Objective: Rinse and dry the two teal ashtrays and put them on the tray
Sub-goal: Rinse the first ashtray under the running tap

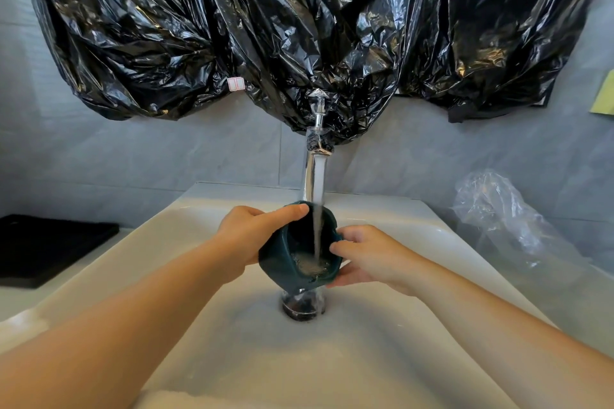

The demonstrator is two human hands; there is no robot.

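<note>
While both hands hold the teal ashtray [277,264] under the running water [318,209], I judge that the rinsing of one ashtray is the step in hand. The left hand [247,239] grips its left wall, with the thumb laid along the upper rim. The right hand [362,256] pinches the right rim, fingers below. The ashtray is tilted toward me, above the drain [304,307] of the sink [232,342], and the tap [310,173] pours into it. Next, I think, it must be emptied and dried. The other one I do not see. A black tray [50,249] lies beside the sink at the far left.
</note>
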